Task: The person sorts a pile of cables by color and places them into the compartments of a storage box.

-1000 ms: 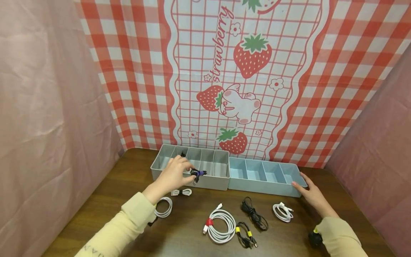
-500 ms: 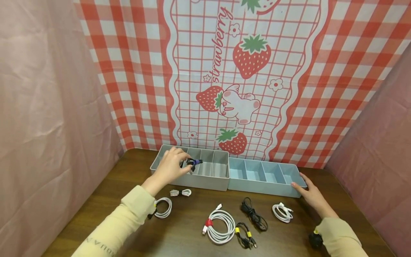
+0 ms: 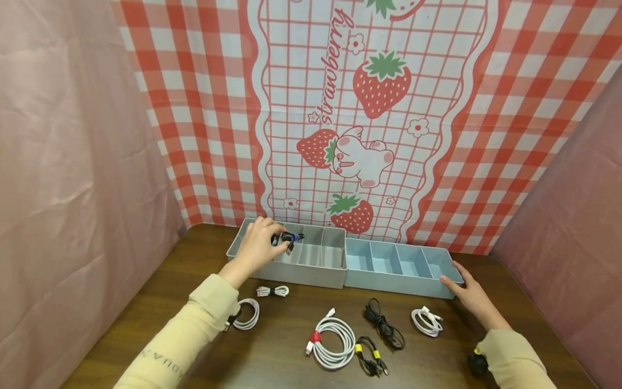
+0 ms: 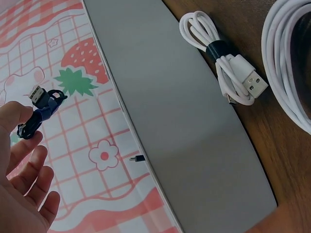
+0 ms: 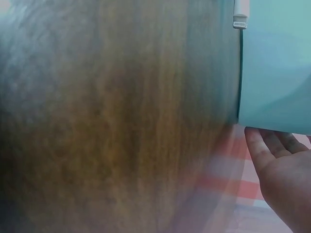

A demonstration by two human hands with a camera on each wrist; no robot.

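A dark cable [image 3: 291,236], bundled with a blue-purple tie, is pinched between the thumb and index finger of the left hand [image 3: 259,244], whose other fingers are loosely bent. The bundle is held above the left-middle part of the grey box [image 3: 311,274]; in the left wrist view it is seen apart from the rim, its metal USB plug exposed. A small dark plug [image 4: 138,158] is seen poking past that rim.

The right end of the light blue box [image 3: 398,283] is gripped by the right hand [image 3: 472,294], the thumb set at the near side and the fingers at the end wall. The boxes are placed end to end on the far part of the wooden surface [image 3: 286,356], both divided into compartments.

Nearer, a white cable with a black tie [image 3: 273,292] is laid before the grey box, with a white coil [image 3: 257,313] near its left. A large white coil with a red tie [image 3: 349,343] is placed mid-surface; to its right are seen a yellow-banded black cable [image 3: 373,366], a longer black cable [image 3: 385,327] and, farther right, a thin white cable [image 3: 417,321]. The far side is covered by a strawberry-printed cloth [image 3: 209,108].
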